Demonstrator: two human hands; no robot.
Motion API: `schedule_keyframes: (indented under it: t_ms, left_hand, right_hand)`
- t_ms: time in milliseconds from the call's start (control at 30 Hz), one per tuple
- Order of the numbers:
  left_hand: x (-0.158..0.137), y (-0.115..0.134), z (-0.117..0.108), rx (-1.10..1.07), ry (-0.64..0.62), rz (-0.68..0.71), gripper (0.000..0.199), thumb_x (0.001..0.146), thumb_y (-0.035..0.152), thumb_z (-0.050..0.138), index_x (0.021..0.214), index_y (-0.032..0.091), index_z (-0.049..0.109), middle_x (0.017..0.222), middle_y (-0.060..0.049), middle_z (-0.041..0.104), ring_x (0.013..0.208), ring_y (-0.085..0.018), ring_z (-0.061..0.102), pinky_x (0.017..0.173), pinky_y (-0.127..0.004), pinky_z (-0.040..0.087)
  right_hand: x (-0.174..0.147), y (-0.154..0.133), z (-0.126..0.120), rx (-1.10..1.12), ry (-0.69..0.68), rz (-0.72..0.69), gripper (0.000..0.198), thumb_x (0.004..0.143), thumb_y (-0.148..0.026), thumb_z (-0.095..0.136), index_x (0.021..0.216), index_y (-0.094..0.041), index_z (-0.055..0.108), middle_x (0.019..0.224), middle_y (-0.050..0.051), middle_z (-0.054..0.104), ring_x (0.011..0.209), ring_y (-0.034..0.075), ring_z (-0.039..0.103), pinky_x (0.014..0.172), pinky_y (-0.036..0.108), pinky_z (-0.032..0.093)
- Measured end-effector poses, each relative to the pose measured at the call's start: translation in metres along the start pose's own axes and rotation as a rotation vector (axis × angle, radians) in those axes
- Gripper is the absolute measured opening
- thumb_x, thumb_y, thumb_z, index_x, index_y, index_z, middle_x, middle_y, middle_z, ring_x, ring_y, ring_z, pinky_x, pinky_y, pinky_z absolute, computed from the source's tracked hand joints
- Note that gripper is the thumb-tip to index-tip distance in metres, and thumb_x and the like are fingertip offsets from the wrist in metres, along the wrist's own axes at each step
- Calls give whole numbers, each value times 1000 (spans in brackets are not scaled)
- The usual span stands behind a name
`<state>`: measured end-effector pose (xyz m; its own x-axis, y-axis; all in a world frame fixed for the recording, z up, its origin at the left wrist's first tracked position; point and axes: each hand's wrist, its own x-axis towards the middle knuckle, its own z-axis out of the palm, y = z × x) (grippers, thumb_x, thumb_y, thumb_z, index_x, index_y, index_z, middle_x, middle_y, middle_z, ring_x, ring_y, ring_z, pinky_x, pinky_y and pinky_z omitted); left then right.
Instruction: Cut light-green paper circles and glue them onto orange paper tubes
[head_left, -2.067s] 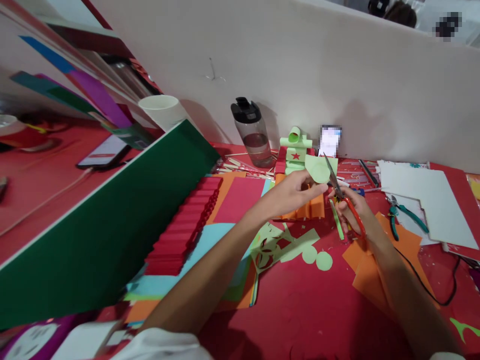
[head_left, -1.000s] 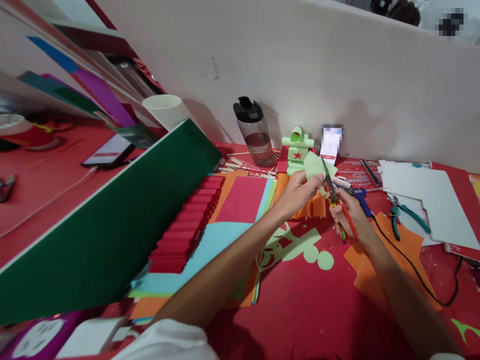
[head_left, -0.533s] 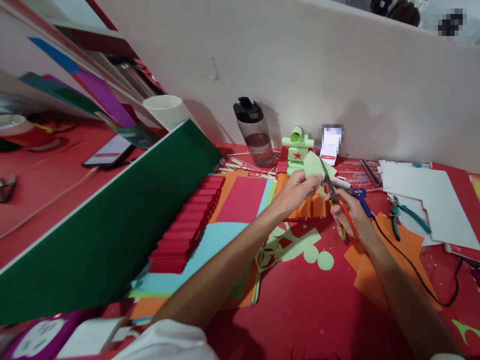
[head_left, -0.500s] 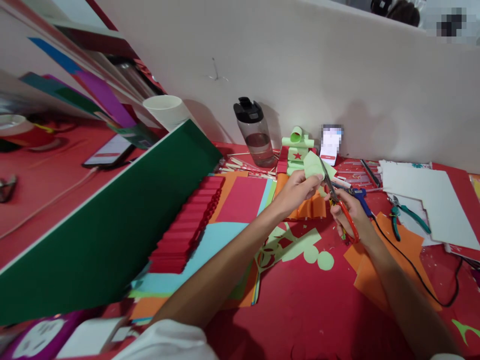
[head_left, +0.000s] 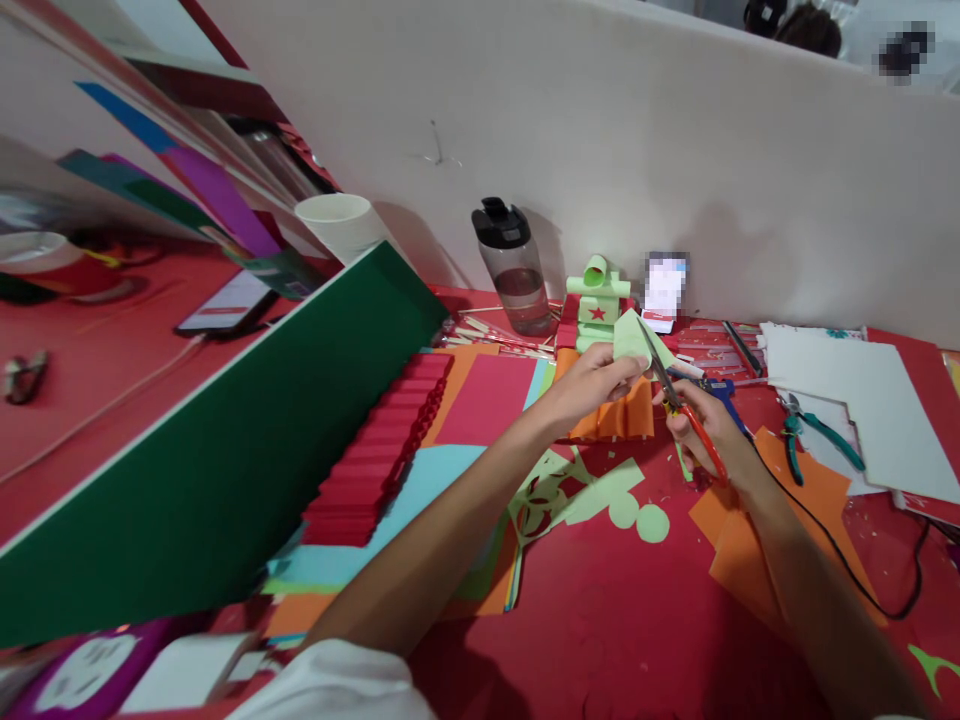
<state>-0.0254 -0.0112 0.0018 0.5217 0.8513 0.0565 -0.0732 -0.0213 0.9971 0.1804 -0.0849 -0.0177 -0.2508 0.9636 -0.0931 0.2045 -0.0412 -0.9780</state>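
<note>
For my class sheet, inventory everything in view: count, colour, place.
Paper piece: one, pale green, centre
Scissors: one, red handles, at paper piece
Discs: two, pale green, centre
Offcuts: several, pale green, beside discs
Starred model: one, green and red, back
Pleated paper: count unclear, red left, orange centre
Bottle: one, clear, black lid, back
Phones: two, dark edges, left and back
Board: one, green, left
Cups: two, white and red-white, left
Glue gun: one, blue, right
Pliers: one, teal, right
Card: several, white, right
Sheets: several, mixed colours, left and right
Table: one, red, beneath
Wall: one, white, behind
Left grip: one, on paper piece
Right grip: one, on scissors
</note>
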Motion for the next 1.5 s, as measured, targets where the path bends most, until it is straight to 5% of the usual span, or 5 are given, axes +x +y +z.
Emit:
schedule_keyframes:
  t_ms: [433, 633, 833, 1500]
  left_hand:
    - [0, 2, 3, -14, 2, 41, 41, 87, 46, 64, 63, 22, 41, 57, 6, 32, 51, -8, 28, 52, -28, 21]
    - [-1, -2, 13, -68, 124, 80, 45, 89, 59, 67, 71, 19, 54, 57, 7, 35, 49, -8, 29, 51, -26, 23]
    - [0, -10, 19, -111, 211, 129, 52, 90, 63, 66, 67, 20, 51, 56, 7, 34, 48, -7, 28, 50, -25, 22]
    - [-1, 1, 0, -13, 21, 17, 41, 86, 44, 62, 57, 20, 45, 61, 1, 44, 51, -8, 31, 52, -26, 23]
  right_hand:
    - [0, -4, 6, 63, 26, 10, 53, 86, -67, 77, 112, -23, 62, 62, -10, 53, 31, 8, 45, 30, 21, 38]
    - [2, 1, 10, 120, 13, -8, 59, 86, -75, 73, 115, -25, 62, 65, -8, 52, 33, 8, 42, 32, 23, 40]
    - [3, 4, 14, 101, 8, -17, 63, 84, -79, 71, 114, -25, 62, 64, -7, 50, 37, 10, 44, 32, 24, 41]
    - [-4, -4, 0, -6, -10, -11, 62, 86, -74, 74, 122, -24, 63, 78, -5, 57, 43, 7, 45, 37, 21, 43]
